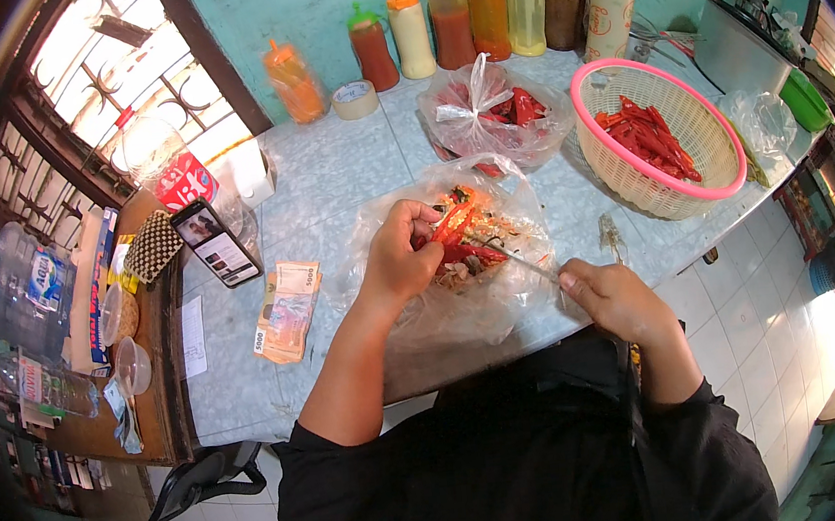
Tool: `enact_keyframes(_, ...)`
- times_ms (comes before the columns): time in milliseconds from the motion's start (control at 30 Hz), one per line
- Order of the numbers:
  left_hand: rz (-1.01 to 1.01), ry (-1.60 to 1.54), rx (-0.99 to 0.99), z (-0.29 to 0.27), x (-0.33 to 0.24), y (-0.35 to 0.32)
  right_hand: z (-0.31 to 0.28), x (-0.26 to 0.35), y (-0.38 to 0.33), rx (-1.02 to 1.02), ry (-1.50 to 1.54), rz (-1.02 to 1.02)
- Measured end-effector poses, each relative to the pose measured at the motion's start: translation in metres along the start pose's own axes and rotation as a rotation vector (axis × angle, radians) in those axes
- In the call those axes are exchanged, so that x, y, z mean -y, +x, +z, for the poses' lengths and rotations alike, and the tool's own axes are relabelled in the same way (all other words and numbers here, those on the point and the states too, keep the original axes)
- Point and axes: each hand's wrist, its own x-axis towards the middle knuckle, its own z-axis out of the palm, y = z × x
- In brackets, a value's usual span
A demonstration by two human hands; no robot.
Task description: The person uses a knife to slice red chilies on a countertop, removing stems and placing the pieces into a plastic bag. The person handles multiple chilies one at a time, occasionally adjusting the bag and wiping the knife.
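Over the middle of the table, my left hand (pixel 403 252) is closed around a red chili pepper (pixel 456 223), which looks split open. My right hand (pixel 617 298) grips a knife by its handle, and the thin blade (pixel 523 260) points left toward the chili. Whether the tip touches it, I cannot tell. Beneath both lies a spread clear plastic bag (pixel 509 320) bearing pale seeds and chili scraps (pixel 459 273). Just beyond it sits a knotted clear bag (pixel 464 112) with red chilies inside. To the right, a cream basket with a pink rim (pixel 581 109) holds more red chilies (pixel 649 143).
Several squeeze bottles of sauce (pixel 451 26) line the wall, near a tape roll (pixel 354 101). A phone (pixel 216 242) leans at the left, close to a stack of banknotes (pixel 288 313). A large metal pot (pixel 738 44) stands far right. The table's near edge borders my body.
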Motion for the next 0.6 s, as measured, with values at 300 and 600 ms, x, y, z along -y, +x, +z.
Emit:
enact_keyframes(300, -0.021, -0.063, -0.005, 0.0009, 0.0003, 0.0012, -0.0009, 0.0051, -0.0017, -0.001, -0.099, 0.024)
enact_keyframes(600, 0.032, -0.015, 0.049, 0.0017, -0.0047, -0.0016, -0.0046, 0.0040, -0.0055, 0.009, -0.093, 0.017)
